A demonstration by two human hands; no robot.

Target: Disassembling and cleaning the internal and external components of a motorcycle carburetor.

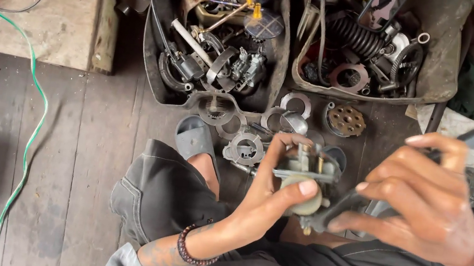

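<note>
Two hands meet over the person's lap, and what matters is how the tool lines up with the part between them. Far to the left a green cable point(33, 86) trails across the wooden floor point(74, 144), well apart from the work. Moving rightward, the left hand point(269, 186) comes up from below with its fingers point(305, 187) curled around a small metal carburetor point(306, 177), thumb pressed on its rounded bowl, holding it above the knees. Just right of it, the right hand point(428, 200) pinches a dark screwdriver point(368, 193), fingers closed round the shaft. Its long axis runs diagonally, handle up toward the upper right, tip down-left at the carburetor's underside; the tip seems to touch the part, though blur hides the contact. Beyond the hands, two black tubs point(156, 42) of engine parts sit on the floor.
</note>
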